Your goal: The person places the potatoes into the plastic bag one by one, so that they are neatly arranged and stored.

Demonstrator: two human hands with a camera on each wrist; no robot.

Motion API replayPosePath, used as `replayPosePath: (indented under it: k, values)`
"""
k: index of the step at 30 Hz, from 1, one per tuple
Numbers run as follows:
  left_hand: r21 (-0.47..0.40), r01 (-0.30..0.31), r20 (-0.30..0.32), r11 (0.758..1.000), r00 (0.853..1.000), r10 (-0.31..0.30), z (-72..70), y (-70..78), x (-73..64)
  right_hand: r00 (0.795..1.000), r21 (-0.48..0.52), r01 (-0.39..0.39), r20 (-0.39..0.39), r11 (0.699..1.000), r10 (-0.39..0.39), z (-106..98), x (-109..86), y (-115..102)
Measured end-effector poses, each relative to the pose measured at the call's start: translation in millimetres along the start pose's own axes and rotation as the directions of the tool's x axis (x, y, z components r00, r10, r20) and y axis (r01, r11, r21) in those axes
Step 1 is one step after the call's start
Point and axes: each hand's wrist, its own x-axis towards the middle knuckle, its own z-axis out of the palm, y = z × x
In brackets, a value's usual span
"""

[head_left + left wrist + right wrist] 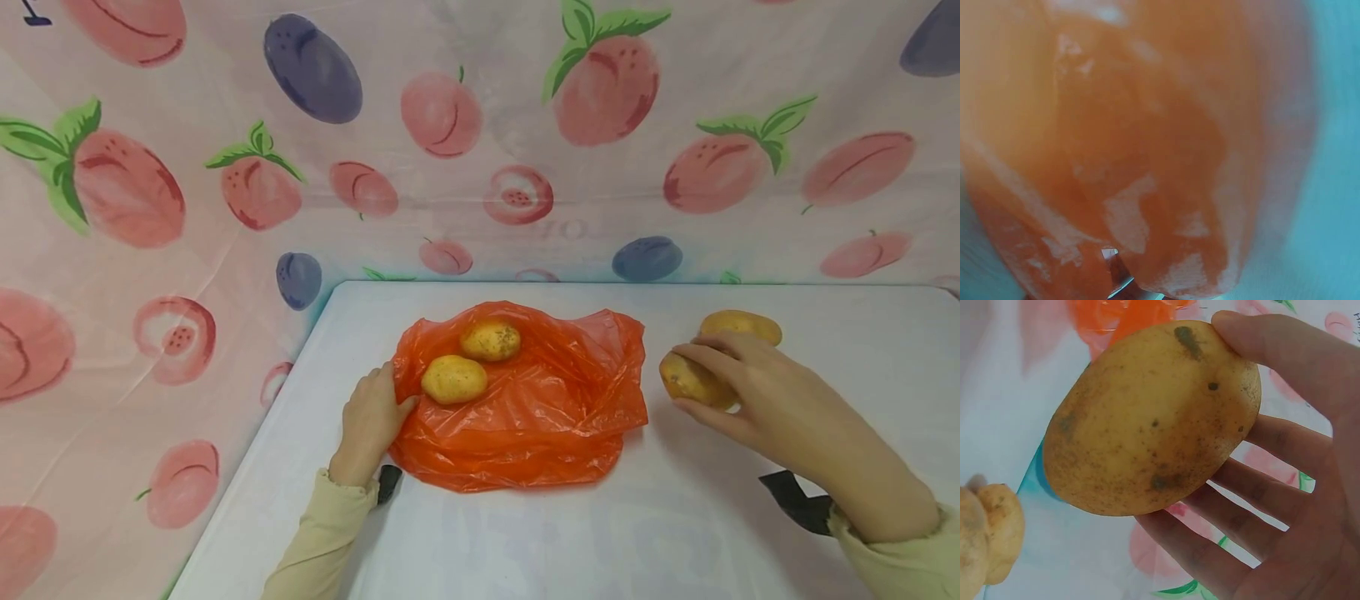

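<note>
An orange plastic bag (555, 392) lies spread and crumpled on the table, two potatoes on it: one potato (491, 340) farther back, the other potato (454, 379) nearer the left edge. My left hand (372, 421) grips the bag's left edge, thumb over the plastic; crinkled orange film (1147, 150) fills most of the left wrist view. To the right of the bag, my right hand (780, 392) holds a yellow potato with dark spots (1147, 419) between thumb and fingers. Just behind that hand lies another potato (750, 325), partly covered by it.
The white table (525, 542) meets a fruit-print cloth (480, 167) at the back and left. Two potatoes, one of them the nearer potato (969, 544), show at the left edge of the right wrist view. Black straps (802, 504) hang at both wrists.
</note>
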Motion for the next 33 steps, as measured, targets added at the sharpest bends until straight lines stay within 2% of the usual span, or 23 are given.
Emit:
replayPosePath:
  k: [15, 21, 33]
  values:
    - [-0.014, 0.008, 0.008, 1.0, 1.0, -0.008, -0.4, 0.5, 0.7, 0.999, 0.036, 0.027, 0.046, 0.999, -0.028, -10, 25.8, -24]
    - [-0.012, 0.009, 0.003, 1.0, 1.0, -0.009, 0.4, 0.6, 0.6, 0.998, 0.056, 0.06, 0.029, 0.997, -0.062, -9, 33.1, -32]
    - [-0.016, 0.007, 0.005, 1.0, 1.0, -0.007, -0.5, 0.2, 0.4, 0.996, 0.121, 0.08, 0.028, 0.989, -0.084, 1, 46.5, -49]
